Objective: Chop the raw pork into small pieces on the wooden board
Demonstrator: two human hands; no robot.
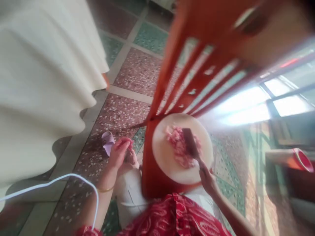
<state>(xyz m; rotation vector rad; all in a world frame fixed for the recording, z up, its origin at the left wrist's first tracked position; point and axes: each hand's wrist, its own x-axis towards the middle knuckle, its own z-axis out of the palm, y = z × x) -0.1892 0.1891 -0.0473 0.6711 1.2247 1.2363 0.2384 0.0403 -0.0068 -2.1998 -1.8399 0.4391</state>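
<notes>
My right hand [207,177] is wrapped round the handle of a dark-bladed cleaver [189,141]. The blade rests on or just over a heap of chopped raw meat [178,147], hiding part of it. Under the meat is a round, pale chopping board [162,157], which sits on the seat of a red chair [154,186]. My left hand [121,150] is off to the left of the chair, above my knee, its fingers curled in. Something pinkish shows at its fingertips, too blurred to name.
The chair's slatted back [169,82] rises behind the board. A pale draped cloth [44,98] hangs at the left, and a white cable [71,175] crosses my left forearm. A lilac slipper [107,141] lies on the tiled floor [137,72]. A red-rimmed container [302,159] stands at the right.
</notes>
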